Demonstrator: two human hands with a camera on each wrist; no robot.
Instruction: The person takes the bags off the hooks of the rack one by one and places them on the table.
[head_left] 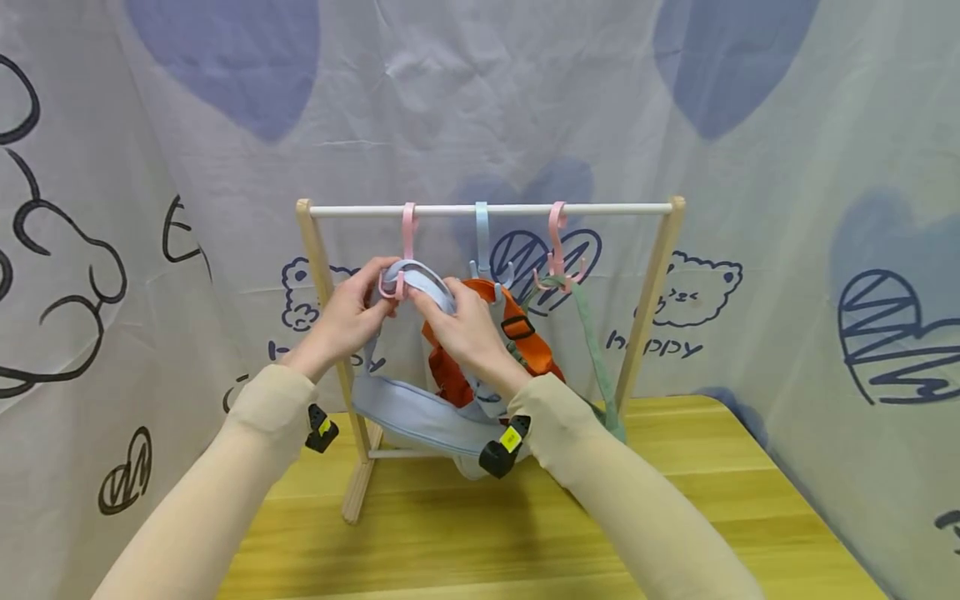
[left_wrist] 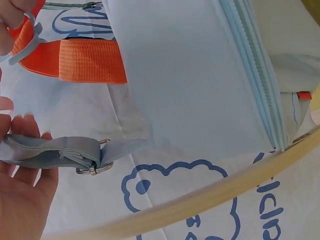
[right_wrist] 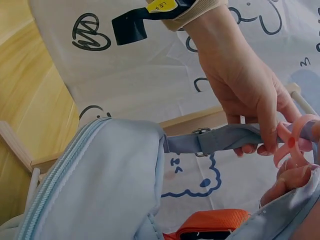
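Note:
A light blue zippered bag (head_left: 427,417) hangs below a pink hook (head_left: 408,229) on the left of the rack. Its strap (head_left: 431,287) loops over the hook's prongs. My left hand (head_left: 348,317) pinches the strap on the left side of the hook; the left wrist view shows the strap's metal buckle (left_wrist: 95,170) just beyond those fingers. On the other side, my right hand (head_left: 468,333) holds the strap's right part close to the prongs. In the right wrist view the pink prongs (right_wrist: 295,142) stand between both hands.
A wooden rack (head_left: 645,308) with a white bar (head_left: 622,209) stands on a yellow wood-grain table (head_left: 675,483). An orange bag strap (head_left: 532,342) hangs from a blue hook (head_left: 482,237), a green strap (head_left: 596,358) from another pink hook (head_left: 556,237). Printed cloth surrounds the table.

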